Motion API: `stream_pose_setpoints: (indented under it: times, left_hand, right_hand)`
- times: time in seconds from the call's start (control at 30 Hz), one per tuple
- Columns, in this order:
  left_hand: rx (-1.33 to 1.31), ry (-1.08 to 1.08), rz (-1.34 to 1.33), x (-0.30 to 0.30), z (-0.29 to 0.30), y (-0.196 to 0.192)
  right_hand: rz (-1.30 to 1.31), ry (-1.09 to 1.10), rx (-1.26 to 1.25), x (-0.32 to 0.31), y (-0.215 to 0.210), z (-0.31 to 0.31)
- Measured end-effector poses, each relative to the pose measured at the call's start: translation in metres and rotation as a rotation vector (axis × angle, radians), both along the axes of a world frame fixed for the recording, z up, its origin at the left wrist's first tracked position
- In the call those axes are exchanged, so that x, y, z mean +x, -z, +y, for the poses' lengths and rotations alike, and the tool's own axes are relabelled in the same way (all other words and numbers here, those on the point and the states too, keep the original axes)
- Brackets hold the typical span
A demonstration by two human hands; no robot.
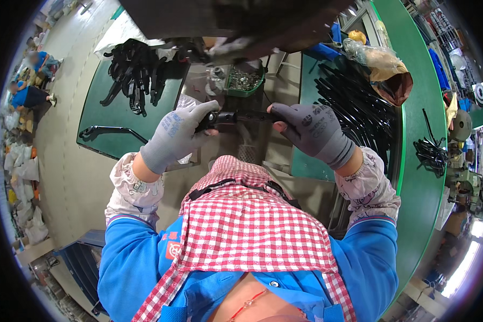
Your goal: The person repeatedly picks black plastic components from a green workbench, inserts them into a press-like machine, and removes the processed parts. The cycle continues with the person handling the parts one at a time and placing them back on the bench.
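Observation:
My left hand, in a grey fingertip-coated glove, is closed on a black metal fitting with a tube-like end. My right hand, gloved the same way, pinches a thin black metal bar with holes. The two pieces meet end to end in front of my apron; whether they are fastened together I cannot tell. Both are held level, below a large dark machine part. Just beyond them is a green tray of small metal pieces.
On the left green table lie a pile of black metal parts and one long bent black bar. Many black rods lie on the right, near a brown paper bag. Two people are far left.

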State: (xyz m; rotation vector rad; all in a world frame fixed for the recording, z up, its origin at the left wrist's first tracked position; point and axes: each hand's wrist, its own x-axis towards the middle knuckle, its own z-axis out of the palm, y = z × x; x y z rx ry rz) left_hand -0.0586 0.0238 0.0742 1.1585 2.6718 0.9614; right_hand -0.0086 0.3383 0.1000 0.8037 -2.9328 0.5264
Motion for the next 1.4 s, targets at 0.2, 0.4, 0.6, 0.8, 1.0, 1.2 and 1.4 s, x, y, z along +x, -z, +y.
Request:
stream_pose_setpoints:
  times: [0.2, 0.4, 0.6, 0.8, 1.0, 1.2, 1.4]
  left_hand:
    - [-0.195, 0.004, 0.115, -0.014, -0.029, -0.009]
    - [-0.28, 0.066, 0.206, -0.044, -0.053, -0.002]
    - [-0.268, 0.121, 0.473, -0.096, -0.051, -0.024]
    - [-0.336, 0.178, 0.507, -0.12, -0.037, -0.023]
    - [-0.292, 0.32, 0.436, -0.138, -0.03, -0.002]
    - [-0.182, 0.542, 0.396, -0.169, -0.029, 0.002]
    - [-0.454, 0.509, 0.314, -0.161, -0.019, -0.025]
  right_hand:
    - [-0.059, 0.022, 0.255, -0.023, -0.007, -0.063]
    - [-0.103, 0.028, 0.149, -0.051, 0.013, -0.096]
    - [0.187, 0.125, 0.052, -0.072, 0.023, -0.096]
    - [0.555, 0.119, 0.119, -0.085, 0.022, -0.087]
    - [-0.291, 0.195, -0.051, -0.099, 0.059, -0.071]
    - [-0.451, 0.33, 0.009, -0.087, 0.021, -0.098]
    - [-0.245, 0.141, -0.066, -0.08, 0.045, -0.081]
